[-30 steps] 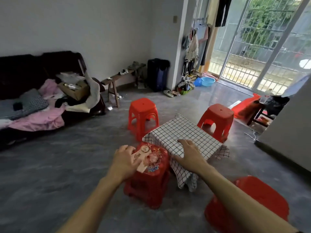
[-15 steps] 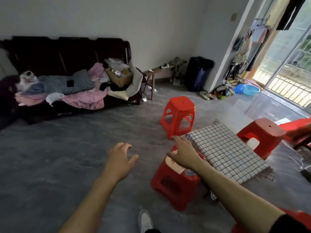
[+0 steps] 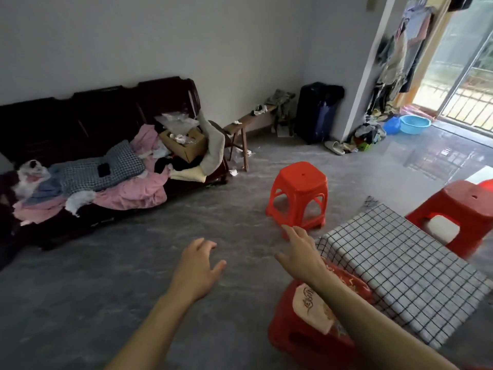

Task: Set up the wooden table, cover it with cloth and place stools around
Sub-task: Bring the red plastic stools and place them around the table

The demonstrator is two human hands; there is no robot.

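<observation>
- Head view: the worktop (image 3: 426, 265) is up with the checked cloth (image 3: 394, 252) over it, so that bit looks done.
- Stools: a printed stool (image 3: 314, 324) at the near edge, a plain stool (image 3: 300, 194) off the far corner, another stool (image 3: 461, 209) at the far edge.
- My left hand (image 3: 198, 271) and right hand (image 3: 301, 253) hang free, fingers spread wide, holding nothing.
- Probably only small nudges left.

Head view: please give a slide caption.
Open hands hover beside checked-cloth table ringed by red stools.
</observation>
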